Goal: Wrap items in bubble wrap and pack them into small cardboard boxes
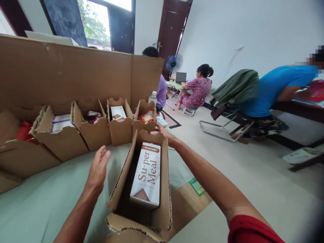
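My left hand (98, 167) hovers over the green cloth, left of the nearest cardboard bin (168, 189). Its fingers are stretched out and it holds nothing. That bin is long and open-topped, and inside lies a white "Su-per Meal" box (146, 175) with brown print. My right hand (165, 135) reaches past the bin's far end, beside the front corner of the rightmost bin (143, 128) in the row. Its visible fingers look extended, partly hidden behind the near bin's wall; whether they touch either bin is unclear. A red and gold packet (146, 117) sits in that rightmost bin.
More cardboard bins (97, 131) curve leftward, holding a white box (117, 113), dark red packets (95, 116), purple-edged white packs (62, 123) and something red (24, 131). A tall cardboard panel (76, 71) stands behind. Several people sit beyond, near a chair (235, 91) and fan (174, 63).
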Available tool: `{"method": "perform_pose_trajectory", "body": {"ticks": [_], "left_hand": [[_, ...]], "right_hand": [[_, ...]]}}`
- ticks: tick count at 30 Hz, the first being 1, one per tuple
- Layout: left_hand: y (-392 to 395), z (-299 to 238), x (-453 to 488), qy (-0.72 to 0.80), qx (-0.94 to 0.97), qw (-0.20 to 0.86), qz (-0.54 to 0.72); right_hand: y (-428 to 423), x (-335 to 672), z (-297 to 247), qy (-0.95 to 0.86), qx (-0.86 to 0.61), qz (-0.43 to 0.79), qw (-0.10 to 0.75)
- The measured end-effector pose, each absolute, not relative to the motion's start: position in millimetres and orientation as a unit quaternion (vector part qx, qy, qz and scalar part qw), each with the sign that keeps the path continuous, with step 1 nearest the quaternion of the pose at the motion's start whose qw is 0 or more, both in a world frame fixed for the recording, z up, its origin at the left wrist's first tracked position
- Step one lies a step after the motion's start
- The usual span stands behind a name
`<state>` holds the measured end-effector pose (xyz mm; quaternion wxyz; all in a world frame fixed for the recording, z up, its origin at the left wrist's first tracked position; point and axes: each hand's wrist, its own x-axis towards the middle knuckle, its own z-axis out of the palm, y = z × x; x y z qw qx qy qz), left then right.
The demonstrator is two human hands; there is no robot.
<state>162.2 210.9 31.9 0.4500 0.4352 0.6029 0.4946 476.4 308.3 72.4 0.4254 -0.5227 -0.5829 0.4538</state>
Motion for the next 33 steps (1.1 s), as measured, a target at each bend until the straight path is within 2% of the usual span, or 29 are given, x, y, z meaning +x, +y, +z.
{"method": "perform_pose_trajectory", "body": {"ticks": [12, 23, 33], "left_hand": [[250, -7, 164, 0.628, 0.519, 0.354, 0.459], [305, -22, 220, 0.570, 0.597, 0.377, 0.421], [317, -23, 214, 0.572, 0.605, 0.377, 0.406]], "right_hand": [[398, 476, 25, -0.626, -0.452, 0.481, 0.415], [420, 480, 27, -0.647, -0.433, 0.496, 0.384], [441, 477, 25, -0.657, -0.433, 0.495, 0.369]]}}
